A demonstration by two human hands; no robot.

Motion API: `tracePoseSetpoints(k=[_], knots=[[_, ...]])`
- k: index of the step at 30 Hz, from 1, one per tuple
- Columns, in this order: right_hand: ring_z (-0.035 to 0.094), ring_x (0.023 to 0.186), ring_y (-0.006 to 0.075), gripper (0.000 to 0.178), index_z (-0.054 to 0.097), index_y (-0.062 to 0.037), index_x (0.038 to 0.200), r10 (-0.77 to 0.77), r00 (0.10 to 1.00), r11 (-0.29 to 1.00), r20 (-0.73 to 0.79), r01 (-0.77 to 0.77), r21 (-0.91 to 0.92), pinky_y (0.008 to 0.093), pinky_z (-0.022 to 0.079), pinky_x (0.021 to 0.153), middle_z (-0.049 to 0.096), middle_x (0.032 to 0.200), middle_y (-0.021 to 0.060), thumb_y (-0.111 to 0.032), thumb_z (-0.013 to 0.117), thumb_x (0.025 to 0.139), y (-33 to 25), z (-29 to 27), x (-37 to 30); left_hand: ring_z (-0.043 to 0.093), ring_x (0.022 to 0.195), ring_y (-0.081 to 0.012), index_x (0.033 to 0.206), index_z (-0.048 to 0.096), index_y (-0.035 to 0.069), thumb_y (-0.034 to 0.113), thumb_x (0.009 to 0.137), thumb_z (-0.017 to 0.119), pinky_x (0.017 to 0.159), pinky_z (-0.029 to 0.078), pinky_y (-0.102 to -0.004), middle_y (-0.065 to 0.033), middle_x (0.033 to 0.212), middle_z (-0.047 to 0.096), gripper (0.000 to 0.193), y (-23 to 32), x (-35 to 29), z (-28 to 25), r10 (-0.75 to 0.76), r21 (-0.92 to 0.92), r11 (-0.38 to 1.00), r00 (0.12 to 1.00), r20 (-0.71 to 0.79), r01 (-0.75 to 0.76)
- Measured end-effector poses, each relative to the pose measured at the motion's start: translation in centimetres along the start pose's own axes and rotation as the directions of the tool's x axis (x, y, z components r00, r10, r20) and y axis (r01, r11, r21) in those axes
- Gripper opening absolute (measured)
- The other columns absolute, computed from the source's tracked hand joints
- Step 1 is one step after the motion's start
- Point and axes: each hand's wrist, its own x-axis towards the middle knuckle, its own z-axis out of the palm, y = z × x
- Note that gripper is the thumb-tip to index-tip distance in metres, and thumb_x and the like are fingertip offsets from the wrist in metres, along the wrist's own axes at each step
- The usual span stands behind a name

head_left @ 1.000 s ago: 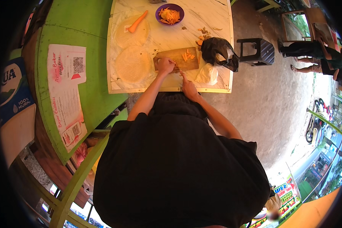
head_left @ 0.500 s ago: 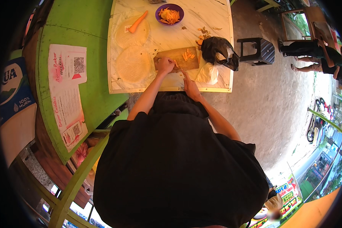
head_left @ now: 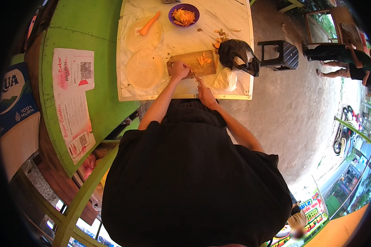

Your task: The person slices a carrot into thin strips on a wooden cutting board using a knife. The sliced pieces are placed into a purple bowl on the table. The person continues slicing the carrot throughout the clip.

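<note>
Leftmost, a green counter [head_left: 99, 53] carries a printed paper sheet [head_left: 72, 103], well apart from the work. Next comes the pale marble desk [head_left: 235, 24], where two round thin wrappers [head_left: 144, 70] lie one behind the other, a whole carrot [head_left: 149, 23] resting on the far one. Behind them stands a purple bowl [head_left: 184, 14] holding orange strips.

Nearer the middle, the wooden cutting board [head_left: 191, 64] lies flat on the desk. The left hand [head_left: 179, 70] is curled down on the board's near left part, pinning what looks like a carrot piece [head_left: 191, 71], though the fingers hide most of it. Just beside it, the right hand [head_left: 205, 94] is clenched around a knife [head_left: 196, 77] whose tip reaches the board next to the left fingers. A small heap of cut carrot sticks [head_left: 203, 59] sits on the board's far right part.

Judging by this, slicing carrot into sticks is the step in hand, with a batch already bowled. The next stroke calls for a straight downward cut close to the left fingertips, kept tucked back from the blade.

Further right, a black plastic bag [head_left: 237, 55] and a white bag [head_left: 224, 80] rest at the desk's edge, some peel scraps [head_left: 219, 39] behind them. A dark stool [head_left: 280, 53] stands on the concrete floor beyond.
</note>
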Motion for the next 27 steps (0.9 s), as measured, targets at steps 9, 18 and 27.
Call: tracePoseSetpoints(k=[9, 18, 27], knots=[[0.063, 0.076, 0.0556, 0.056, 0.029, -0.0082, 0.16, 0.032, 0.998, 0.998, 0.055, -0.029, -0.054, 0.0604, 0.048, 0.067, 0.066, 0.101, 0.0392, -0.004, 0.045, 0.107, 0.0, 0.0, 0.2, 0.075, 0.095, -0.0235, 0.097, 0.084, 0.017, 0.03, 0.089, 0.074, 0.089, 0.055, -0.039, -0.0036, 0.099, 0.081, 0.019, 0.0, 0.2, 0.0, -0.029, 0.06, 0.998, 0.999, 0.015, 0.028], [0.064, 0.079, 0.0564, 0.054, 0.031, -0.0079, 0.159, 0.013, 1.0, 1.0, 0.023, -0.012, -0.024, 0.0608, 0.048, 0.07, 0.065, 0.102, 0.0399, -0.005, 0.044, 0.107, 0.0, 0.5, 0.4, 0.075, 0.095, -0.0238, 0.096, 0.084, 0.018, 0.032, 0.088, 0.074, 0.092, 0.054, -0.0401, -0.0033, 0.098, 0.081, 0.019, -0.1, 0.2, 0.0, -0.014, 0.045, 0.999, 1.0, 0.011, 0.013], [0.062, 0.077, 0.057, 0.055, 0.03, -0.0092, 0.16, -0.008, 1.0, 1.0, 0.002, 0.008, -0.014, 0.0624, 0.046, 0.069, 0.064, 0.091, 0.0392, -0.006, 0.044, 0.107, -0.2, 0.9, 0.3, 0.075, 0.097, -0.0251, 0.097, 0.083, 0.018, 0.034, 0.089, 0.073, 0.097, 0.051, -0.0436, -0.0041, 0.098, 0.08, 0.02, -1.1, 0.7, 0.4, -0.035, -0.041, 0.998, 0.999, 0.041, 0.037]])
